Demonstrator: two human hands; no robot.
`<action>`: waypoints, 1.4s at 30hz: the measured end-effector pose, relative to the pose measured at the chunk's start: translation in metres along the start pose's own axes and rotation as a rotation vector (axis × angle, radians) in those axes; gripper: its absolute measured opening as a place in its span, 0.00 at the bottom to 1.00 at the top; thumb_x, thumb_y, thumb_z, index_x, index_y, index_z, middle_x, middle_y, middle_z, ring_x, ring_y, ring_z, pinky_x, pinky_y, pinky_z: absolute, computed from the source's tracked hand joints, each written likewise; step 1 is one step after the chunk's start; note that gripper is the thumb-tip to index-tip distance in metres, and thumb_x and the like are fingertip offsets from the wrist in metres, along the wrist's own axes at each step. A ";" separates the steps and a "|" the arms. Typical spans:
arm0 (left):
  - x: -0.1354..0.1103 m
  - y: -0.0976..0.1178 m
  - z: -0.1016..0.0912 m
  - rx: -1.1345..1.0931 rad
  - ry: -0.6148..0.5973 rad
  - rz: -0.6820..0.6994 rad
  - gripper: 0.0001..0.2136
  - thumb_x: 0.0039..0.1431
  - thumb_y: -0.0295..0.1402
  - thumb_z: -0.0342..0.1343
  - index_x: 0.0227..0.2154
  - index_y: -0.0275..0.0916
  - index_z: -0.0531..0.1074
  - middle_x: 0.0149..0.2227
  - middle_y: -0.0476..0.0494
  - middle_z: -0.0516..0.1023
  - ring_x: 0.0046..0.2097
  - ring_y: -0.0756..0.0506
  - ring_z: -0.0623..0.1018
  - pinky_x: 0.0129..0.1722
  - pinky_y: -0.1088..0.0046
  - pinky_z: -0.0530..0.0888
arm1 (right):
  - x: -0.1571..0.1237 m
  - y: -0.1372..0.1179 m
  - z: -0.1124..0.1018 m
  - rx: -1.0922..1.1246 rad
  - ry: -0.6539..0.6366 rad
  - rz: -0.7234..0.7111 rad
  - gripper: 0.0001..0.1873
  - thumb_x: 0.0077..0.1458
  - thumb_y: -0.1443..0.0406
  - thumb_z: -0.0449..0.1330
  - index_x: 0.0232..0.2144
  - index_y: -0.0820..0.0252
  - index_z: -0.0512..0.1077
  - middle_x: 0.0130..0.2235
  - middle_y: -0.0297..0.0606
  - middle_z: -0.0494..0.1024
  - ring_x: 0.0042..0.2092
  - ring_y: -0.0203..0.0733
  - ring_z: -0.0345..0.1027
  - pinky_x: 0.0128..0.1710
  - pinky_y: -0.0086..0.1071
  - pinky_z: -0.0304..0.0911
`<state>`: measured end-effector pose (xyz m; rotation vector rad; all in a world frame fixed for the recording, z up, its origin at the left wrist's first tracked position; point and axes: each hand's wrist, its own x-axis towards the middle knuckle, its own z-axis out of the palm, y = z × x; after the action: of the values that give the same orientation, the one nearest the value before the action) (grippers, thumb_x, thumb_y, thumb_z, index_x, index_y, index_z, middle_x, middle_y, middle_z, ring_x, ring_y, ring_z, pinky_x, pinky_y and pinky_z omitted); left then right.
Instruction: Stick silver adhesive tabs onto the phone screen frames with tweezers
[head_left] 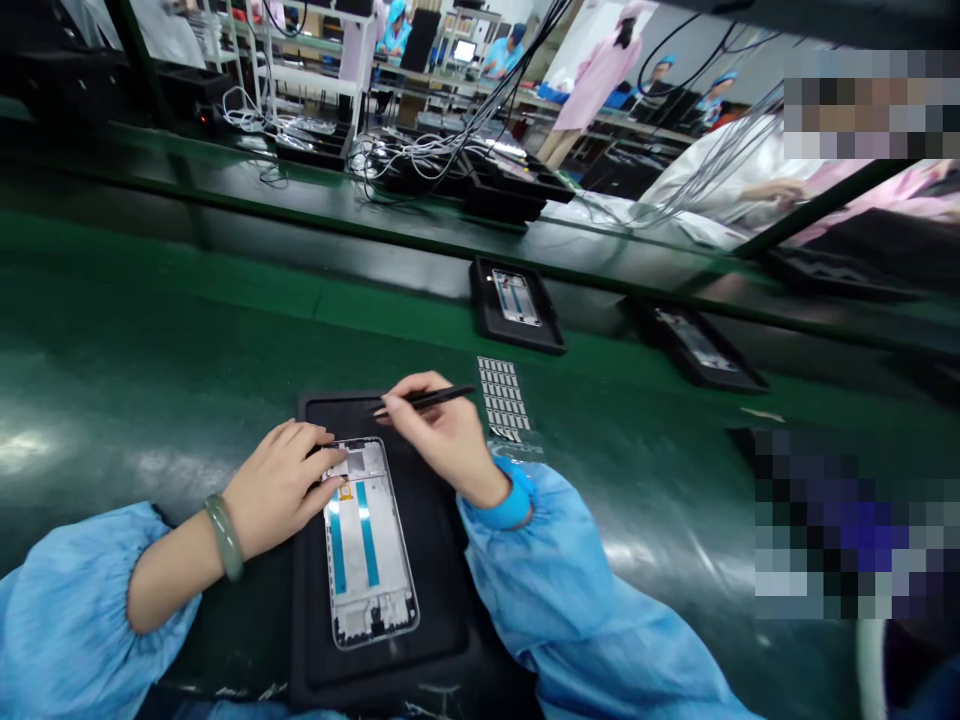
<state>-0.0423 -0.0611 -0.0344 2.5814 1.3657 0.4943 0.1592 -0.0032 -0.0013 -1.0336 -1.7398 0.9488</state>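
Phone frame (384,545), far left edge: the left hand (281,485) lies over it, fingers loosely spread, thumb and forefinger tips apart and apparently resting on the pale surface; nothing shows pinched between them.
Phone frame, middle: it lies flat in the near black tray (442,640), left of the tray's middle, with blue strips (367,530) running along it and an orange piece (346,491) close to the thumb.
Steadying: light, even fingertip pressure should be enough; a hard push could slide the frame, and the thumb is best kept off the orange piece.
Slim black tool (435,398): probably tweezers, tip pointing left above the tray's far part, apart from the frame.
Right hand (450,445): thumb and fingers pinch the tool; whether its tip grips anything is too small to tell.
Tool handling: a low angle and a steady wrist would lessen the risk of scratching the frame or lifting a strip.
Sheet of small pieces (504,392): on the green bench (150,420), right of the tray's far end, within easy reach of the right hand.
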 end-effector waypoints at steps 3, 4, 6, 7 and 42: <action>0.006 0.013 0.000 0.062 0.047 -0.031 0.12 0.61 0.34 0.47 0.45 0.39 0.68 0.50 0.38 0.67 0.57 0.37 0.61 0.56 0.45 0.55 | 0.005 -0.009 -0.026 0.043 0.140 0.012 0.05 0.54 0.63 0.58 0.33 0.59 0.66 0.30 0.34 0.73 0.32 0.39 0.73 0.32 0.32 0.69; 0.010 0.022 0.000 0.077 0.064 -0.026 0.13 0.61 0.34 0.46 0.46 0.38 0.68 0.53 0.37 0.64 0.59 0.36 0.57 0.57 0.44 0.52 | 0.006 -0.014 -0.034 0.006 0.158 -0.007 0.06 0.53 0.63 0.58 0.32 0.59 0.67 0.31 0.35 0.73 0.32 0.39 0.73 0.32 0.32 0.70; 0.021 0.045 0.003 0.092 0.063 0.023 0.16 0.61 0.37 0.46 0.49 0.36 0.65 0.56 0.35 0.60 0.61 0.35 0.53 0.58 0.45 0.50 | 0.006 -0.023 -0.047 -0.095 0.195 -0.057 0.06 0.53 0.62 0.58 0.32 0.60 0.68 0.31 0.35 0.73 0.33 0.40 0.73 0.32 0.33 0.69; 0.027 0.059 0.006 0.096 0.040 0.051 0.20 0.61 0.41 0.45 0.51 0.36 0.63 0.56 0.34 0.61 0.60 0.35 0.55 0.58 0.45 0.50 | 0.005 -0.027 -0.051 -0.142 0.220 -0.086 0.06 0.54 0.62 0.58 0.33 0.59 0.68 0.32 0.35 0.74 0.33 0.39 0.73 0.32 0.32 0.69; 0.158 -0.044 0.039 0.262 -0.006 -0.087 0.23 0.59 0.41 0.46 0.56 0.37 0.58 0.61 0.33 0.53 0.62 0.36 0.52 0.56 0.52 0.55 | -0.072 0.088 -0.136 0.173 0.691 0.541 0.13 0.45 0.61 0.64 0.31 0.63 0.69 0.24 0.32 0.73 0.24 0.35 0.72 0.26 0.25 0.71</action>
<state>0.0214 0.0943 -0.0518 2.7041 1.6310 0.3117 0.3275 -0.0139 -0.0576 -1.5266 -0.8097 0.8901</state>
